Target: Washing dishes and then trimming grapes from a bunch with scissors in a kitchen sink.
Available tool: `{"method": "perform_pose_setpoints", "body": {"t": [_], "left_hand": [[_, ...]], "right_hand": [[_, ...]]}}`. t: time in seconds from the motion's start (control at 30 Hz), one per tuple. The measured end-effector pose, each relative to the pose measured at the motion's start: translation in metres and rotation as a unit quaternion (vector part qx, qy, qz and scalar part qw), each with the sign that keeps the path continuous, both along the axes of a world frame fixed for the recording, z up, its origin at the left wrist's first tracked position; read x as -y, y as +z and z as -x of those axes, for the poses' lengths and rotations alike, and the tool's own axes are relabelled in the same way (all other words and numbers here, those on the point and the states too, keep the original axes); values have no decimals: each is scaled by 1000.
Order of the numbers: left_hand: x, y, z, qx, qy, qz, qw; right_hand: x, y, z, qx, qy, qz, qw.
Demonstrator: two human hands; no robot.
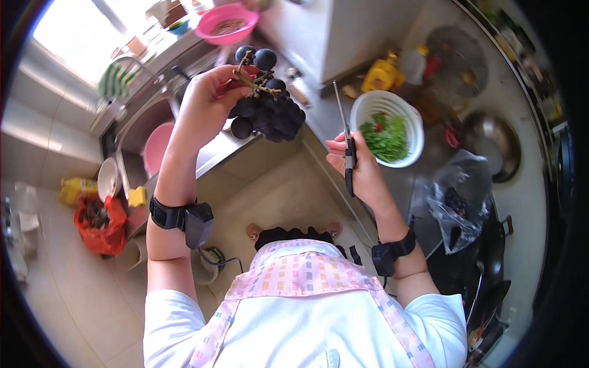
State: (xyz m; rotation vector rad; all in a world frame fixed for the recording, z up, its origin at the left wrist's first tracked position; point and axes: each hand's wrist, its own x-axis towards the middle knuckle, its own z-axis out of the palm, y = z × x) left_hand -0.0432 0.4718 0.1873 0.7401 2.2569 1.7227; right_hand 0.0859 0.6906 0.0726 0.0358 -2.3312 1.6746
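Note:
A bunch of dark grapes (pixel 271 112) hangs from my left hand (pixel 214 94), whose thumb and fingers pinch the bare stem near its top. My right hand (pixel 361 168) holds a pair of scissors (pixel 349 152) by the black handles, with the blades pointing up and away from me. The scissors are to the right of the grapes and do not touch them. Just beyond my right hand, a white plastic colander (pixel 416 126) holds green leaves (pixel 384 138) and something small and red.
A pink basin (pixel 158 147) sits in the steel sink (pixel 138 124) at left. Another pink bowl (pixel 251 20) stands behind. At right are a clear plastic bag (pixel 464 175) with dark fruit, a metal bowl (pixel 508 149) and a yellow bottle (pixel 382 73). A red bag (pixel 112 230) lies at left.

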Motion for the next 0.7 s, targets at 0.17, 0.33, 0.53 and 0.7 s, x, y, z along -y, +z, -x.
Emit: {"method": "perform_pose_setpoints", "body": {"t": [0.17,0.33,0.53,0.7], "left_hand": [[138,-13,17,-27,81,6,996],[250,-41,46,-56,155,80,983],[349,-103,77,-85,237,110,962],[400,-145,103,-63,277,121,951]], "right_hand": [[117,-4,49,63,93,24,993],[219,-4,95,115,177,-40,977],[305,-16,160,276,249,32,928],[351,-42,226,204,311,-124,920]]}}
